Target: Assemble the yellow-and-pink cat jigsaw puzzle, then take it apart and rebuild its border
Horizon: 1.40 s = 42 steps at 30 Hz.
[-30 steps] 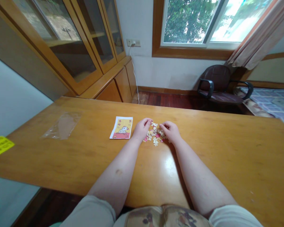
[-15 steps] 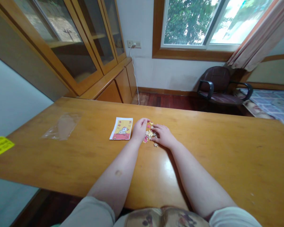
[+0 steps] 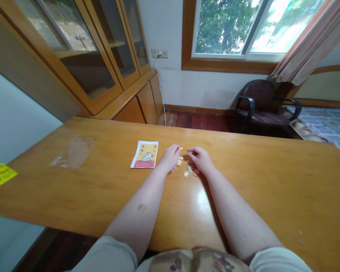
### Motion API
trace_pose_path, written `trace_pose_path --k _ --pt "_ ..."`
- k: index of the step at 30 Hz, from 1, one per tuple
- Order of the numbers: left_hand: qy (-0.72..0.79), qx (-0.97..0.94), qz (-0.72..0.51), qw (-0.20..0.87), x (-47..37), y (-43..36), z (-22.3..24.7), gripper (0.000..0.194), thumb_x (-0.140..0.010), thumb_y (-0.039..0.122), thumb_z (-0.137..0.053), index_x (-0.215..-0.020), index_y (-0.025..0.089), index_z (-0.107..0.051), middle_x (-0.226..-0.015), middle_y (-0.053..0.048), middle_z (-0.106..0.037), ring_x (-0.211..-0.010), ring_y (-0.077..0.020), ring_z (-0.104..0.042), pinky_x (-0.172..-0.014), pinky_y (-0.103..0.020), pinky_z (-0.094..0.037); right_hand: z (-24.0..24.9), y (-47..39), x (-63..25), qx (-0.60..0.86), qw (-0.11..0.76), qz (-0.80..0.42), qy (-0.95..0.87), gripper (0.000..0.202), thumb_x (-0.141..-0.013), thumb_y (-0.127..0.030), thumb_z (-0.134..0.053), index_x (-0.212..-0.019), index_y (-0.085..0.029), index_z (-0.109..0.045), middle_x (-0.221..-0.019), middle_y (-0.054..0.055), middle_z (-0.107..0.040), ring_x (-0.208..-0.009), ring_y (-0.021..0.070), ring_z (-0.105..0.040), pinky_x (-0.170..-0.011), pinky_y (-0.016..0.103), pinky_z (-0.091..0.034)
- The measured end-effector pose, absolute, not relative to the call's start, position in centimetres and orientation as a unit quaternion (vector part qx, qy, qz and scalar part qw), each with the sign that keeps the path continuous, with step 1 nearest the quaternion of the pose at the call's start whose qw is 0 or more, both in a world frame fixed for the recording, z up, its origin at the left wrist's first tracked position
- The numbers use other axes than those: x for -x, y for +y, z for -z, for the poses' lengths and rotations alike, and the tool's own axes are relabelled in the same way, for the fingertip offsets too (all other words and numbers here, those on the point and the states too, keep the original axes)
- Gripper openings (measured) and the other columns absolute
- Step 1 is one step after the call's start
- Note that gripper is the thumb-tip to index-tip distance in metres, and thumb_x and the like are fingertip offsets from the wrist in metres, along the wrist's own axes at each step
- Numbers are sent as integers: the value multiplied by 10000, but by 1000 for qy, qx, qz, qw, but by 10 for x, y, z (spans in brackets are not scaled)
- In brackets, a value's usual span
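Observation:
Small puzzle pieces [image 3: 186,173] in cream, yellow and pink lie in a loose heap on the wooden table [image 3: 102,196]. My left hand [image 3: 171,155] rests palm down over the heap's left side, fingers stretched forward, with a yellow piece at its fingertips. At the right side, my right hand [image 3: 200,158] is curled over more pieces; its fingertips are bent down, and whether they grip one is hidden. A picture card [image 3: 145,155] showing a white animal on yellow and pink lies left of my left hand.
A clear plastic bag [image 3: 73,153] lies on the table's left part, and a yellow label [image 3: 1,176] is at the left edge. Beyond the table stand a glass-door cabinet [image 3: 127,85] and a dark armchair [image 3: 257,98].
My right hand has shifted slightly right and its fingers have curled more. The heap has spread, with a gap between pieces by each hand. My left hand lies flatter over its pieces.

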<state>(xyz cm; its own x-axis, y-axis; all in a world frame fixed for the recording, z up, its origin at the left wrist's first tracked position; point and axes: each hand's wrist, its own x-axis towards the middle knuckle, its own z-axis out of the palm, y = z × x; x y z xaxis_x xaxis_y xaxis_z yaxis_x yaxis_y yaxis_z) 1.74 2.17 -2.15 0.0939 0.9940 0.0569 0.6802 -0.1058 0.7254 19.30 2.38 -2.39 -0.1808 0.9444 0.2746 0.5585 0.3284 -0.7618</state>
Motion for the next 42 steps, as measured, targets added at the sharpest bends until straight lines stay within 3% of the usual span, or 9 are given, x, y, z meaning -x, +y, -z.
trace_pose_path --k 5,9,15,18,22,26,34,37,42 --pt "514 -695 -338 373 -27 15 21 429 -950 359 -346 -1295 182 -532 -1373 -90 -537 -1290 -174 -465 -1111 -353 -332 19 20 -193 497 394 -318 -705 224 -822 -371 -581 -879 -208 -724 -820 36 -722 -724 167 -628 -722 298 -480" --pt "524 -682 -384 336 -23 18 22 416 -961 349 -313 -1247 172 -558 -1278 -91 -606 -1186 -172 -552 -1038 -332 -415 18 22 -197 511 404 -311 -692 285 -849 -418 -536 -793 -209 -723 -802 44 -725 -791 193 -648 -771 318 -474" --pt "631 -724 -196 197 -20 16 22 491 -902 435 -442 -1328 200 -502 -1487 -126 -393 -1418 -312 -247 -1148 -567 -98 26 33 -206 594 454 -334 -574 380 -865 -473 -469 -835 -183 -713 -920 84 -733 -931 237 -656 -864 381 -472" --pt "574 -769 -175 220 -27 12 20 427 -892 442 -463 -1272 260 -534 -1461 -76 -442 -1412 -281 -272 -1149 -573 -63 31 34 -202 564 442 -382 -584 391 -850 -510 -487 -867 -185 -704 -937 83 -731 -937 232 -657 -888 391 -475" --pt "524 -775 -227 271 -32 11 15 242 -899 367 -460 -993 220 -627 -1128 -52 -669 -1157 -219 -549 -1121 -483 -251 35 34 -196 490 463 -484 -558 474 -813 -612 -504 -883 -176 -677 -879 100 -727 -866 228 -676 -825 386 -525" --pt "572 -706 -309 282 -26 18 15 263 -920 345 -402 -903 192 -615 -936 -53 -680 -914 -188 -614 -884 -340 -477 38 39 -198 490 516 -494 -499 559 -815 -688 -432 -864 -175 -648 -870 116 -714 -821 220 -684 -764 366 -556" --pt "599 -703 -265 276 -36 14 28 437 -932 349 -386 -1304 144 -491 -1400 -138 -493 -1362 -262 -358 -1158 -486 -170 29 26 -190 483 421 -384 -665 330 -834 -443 -550 -997 -188 -681 -1060 97 -693 -1024 220 -618 -950 391 -452" --pt "571 -681 -310 337 -45 10 31 512 -923 351 -408 -1380 120 -410 -1453 -162 -426 -1372 -250 -348 -1159 -443 -205 28 21 -182 441 438 -434 -652 347 -829 -433 -552 -1046 -190 -671 -1100 89 -684 -1039 204 -607 -973 378 -429" --pt "534 -550 -461 447 -42 16 36 353 -922 312 -401 -1203 167 -560 -1304 -106 -582 -1220 -186 -529 -1062 -349 -380 38 26 -186 465 535 -511 -485 474 -785 -601 -507 -860 -160 -666 -834 75 -702 -802 196 -645 -796 359 -507"
